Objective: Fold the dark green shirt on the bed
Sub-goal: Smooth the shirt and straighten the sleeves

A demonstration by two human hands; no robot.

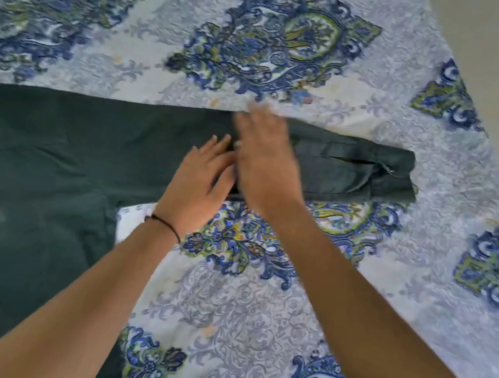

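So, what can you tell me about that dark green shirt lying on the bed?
The dark green shirt looks like matte woven cloth, lightly creased. It lies flat on the patterned bedspread, its body running off the picture's left edge. One long sleeve stretches right, ending in a cuff with a slit. The left hand rests flat on the sleeve; the blurred right hand is over it, fingers straight.
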